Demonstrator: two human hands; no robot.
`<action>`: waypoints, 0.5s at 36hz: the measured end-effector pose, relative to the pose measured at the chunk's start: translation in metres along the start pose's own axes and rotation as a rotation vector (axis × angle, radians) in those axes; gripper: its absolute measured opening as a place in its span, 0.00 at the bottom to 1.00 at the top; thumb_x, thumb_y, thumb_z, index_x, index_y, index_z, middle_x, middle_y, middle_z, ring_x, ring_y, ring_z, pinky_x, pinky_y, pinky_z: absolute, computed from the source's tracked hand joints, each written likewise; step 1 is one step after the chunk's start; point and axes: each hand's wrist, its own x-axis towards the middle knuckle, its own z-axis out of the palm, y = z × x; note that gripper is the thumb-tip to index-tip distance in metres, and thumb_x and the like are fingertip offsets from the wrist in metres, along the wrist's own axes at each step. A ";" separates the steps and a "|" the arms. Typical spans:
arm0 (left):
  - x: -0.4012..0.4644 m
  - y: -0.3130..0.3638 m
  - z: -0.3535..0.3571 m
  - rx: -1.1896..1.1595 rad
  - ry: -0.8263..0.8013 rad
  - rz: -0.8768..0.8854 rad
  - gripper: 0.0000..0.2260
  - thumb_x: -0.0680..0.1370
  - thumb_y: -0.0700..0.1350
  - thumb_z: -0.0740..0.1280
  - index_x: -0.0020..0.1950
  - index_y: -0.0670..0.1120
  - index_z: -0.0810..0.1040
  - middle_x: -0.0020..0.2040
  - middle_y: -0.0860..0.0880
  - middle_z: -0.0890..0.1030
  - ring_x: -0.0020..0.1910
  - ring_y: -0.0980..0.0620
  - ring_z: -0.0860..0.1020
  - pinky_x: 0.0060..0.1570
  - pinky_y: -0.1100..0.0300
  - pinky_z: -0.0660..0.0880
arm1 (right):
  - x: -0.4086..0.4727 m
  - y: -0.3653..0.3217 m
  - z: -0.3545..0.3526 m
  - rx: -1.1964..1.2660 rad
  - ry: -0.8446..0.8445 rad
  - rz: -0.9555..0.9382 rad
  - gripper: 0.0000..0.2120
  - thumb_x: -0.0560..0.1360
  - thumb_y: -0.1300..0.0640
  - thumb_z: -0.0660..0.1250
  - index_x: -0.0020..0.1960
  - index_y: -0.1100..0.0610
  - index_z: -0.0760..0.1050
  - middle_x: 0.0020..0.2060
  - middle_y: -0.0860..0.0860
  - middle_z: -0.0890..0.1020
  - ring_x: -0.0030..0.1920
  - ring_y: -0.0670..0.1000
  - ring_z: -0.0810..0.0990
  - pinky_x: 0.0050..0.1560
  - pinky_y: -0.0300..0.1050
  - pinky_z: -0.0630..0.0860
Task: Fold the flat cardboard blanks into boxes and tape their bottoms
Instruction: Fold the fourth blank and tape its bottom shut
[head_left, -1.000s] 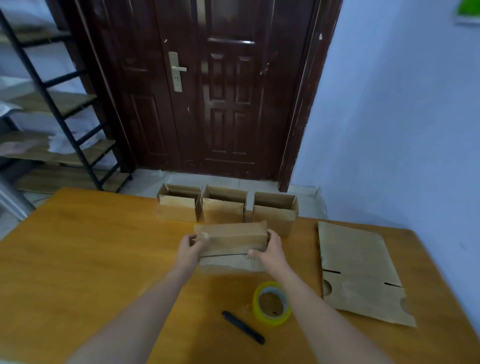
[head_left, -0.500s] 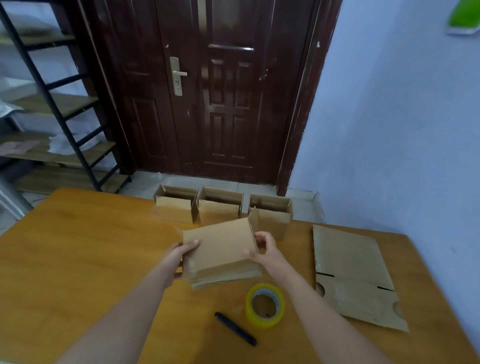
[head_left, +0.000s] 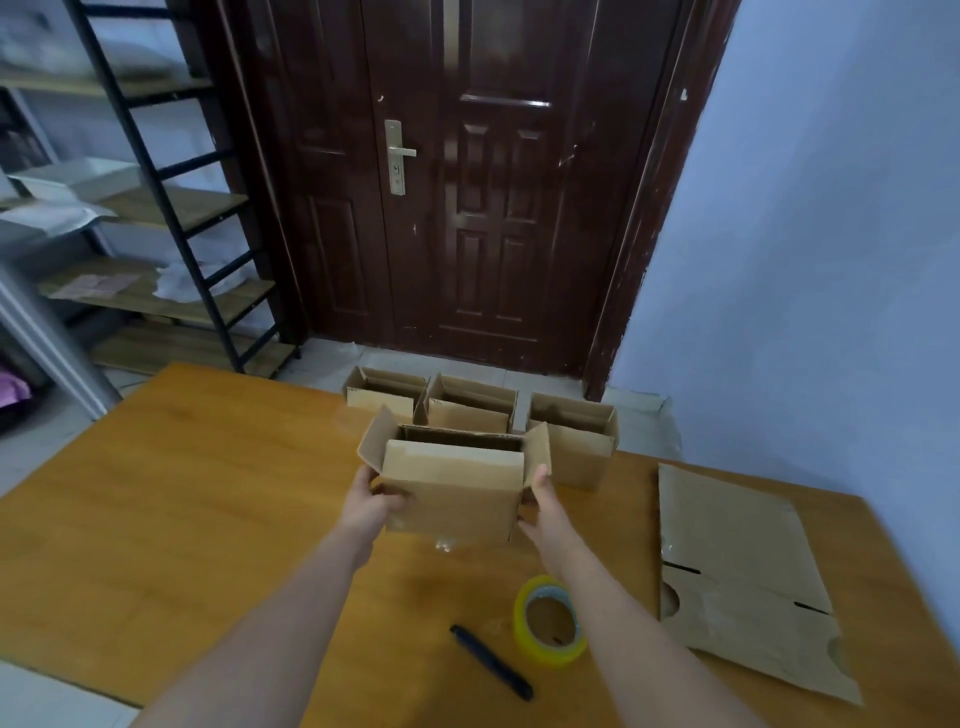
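Observation:
I hold a brown cardboard box (head_left: 453, 488) upright above the table, its open top facing up with the side flaps spread. My left hand (head_left: 370, 503) grips its lower left edge, and my right hand (head_left: 545, 512) grips its right side by the flap. Three folded boxes (head_left: 571, 441) stand in a row at the table's far edge, just behind it. A stack of flat cardboard blanks (head_left: 737, 577) lies at the right. The yellow tape roll (head_left: 550, 621) and a black pen-like tool (head_left: 491, 665) lie on the table below my right forearm.
The orange wooden table (head_left: 182, 519) ends close behind the box row. Beyond it are a dark door (head_left: 467, 208) and a black-framed shelf unit (head_left: 130, 260) at the left. A blue wall (head_left: 831, 260) runs along the right side.
The box has been turned from lying bottom-up on the table to standing upright with its open top up, lifted and moved slightly toward the box row. Both hands stayed on its sides.

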 end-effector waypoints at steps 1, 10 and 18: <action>0.002 -0.001 -0.002 0.001 0.000 0.002 0.28 0.72 0.30 0.68 0.68 0.49 0.66 0.53 0.50 0.75 0.58 0.46 0.72 0.57 0.52 0.68 | 0.001 0.004 0.001 -0.011 -0.010 -0.018 0.34 0.76 0.35 0.49 0.77 0.50 0.52 0.75 0.53 0.59 0.74 0.56 0.58 0.73 0.54 0.59; 0.030 -0.012 -0.032 -0.104 0.026 -0.040 0.28 0.72 0.37 0.70 0.69 0.50 0.65 0.57 0.51 0.75 0.60 0.46 0.72 0.66 0.48 0.66 | 0.019 0.012 0.042 -0.071 -0.066 0.013 0.38 0.71 0.31 0.53 0.75 0.50 0.57 0.72 0.53 0.66 0.71 0.54 0.64 0.72 0.53 0.63; 0.079 -0.007 -0.070 -0.238 0.131 -0.102 0.30 0.73 0.39 0.71 0.71 0.49 0.63 0.64 0.46 0.73 0.63 0.44 0.70 0.67 0.46 0.65 | 0.048 0.024 0.099 -0.142 -0.066 0.103 0.33 0.74 0.33 0.54 0.72 0.50 0.62 0.64 0.51 0.74 0.63 0.52 0.73 0.69 0.51 0.66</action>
